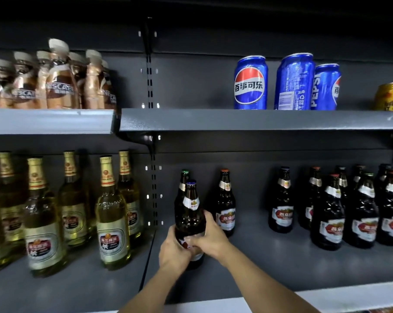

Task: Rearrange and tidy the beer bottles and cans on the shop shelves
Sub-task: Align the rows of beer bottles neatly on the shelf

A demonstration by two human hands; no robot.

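Dark brown glass bottle (189, 213) – glossy, smooth, paper-look label at neck and body, blue metal cap. Other dark bottles (331, 211) same glossy glass with shiny silver neck wraps. Pale yellow bottles (113, 213) clear glossy glass, gold foil necks. Shelves (258, 119) painted metal, grey, matt, faintly textured. Blue cans (250, 83) smooth shiny metal – gold can (391, 96) likewise. Coffee bottles (60, 82) in glossy coppery plastic wrap.

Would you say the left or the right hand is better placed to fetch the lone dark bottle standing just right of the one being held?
Right, probably. The right hand grips the held brown bottle on the side facing the lone bottle; the left hand would have to cross over.
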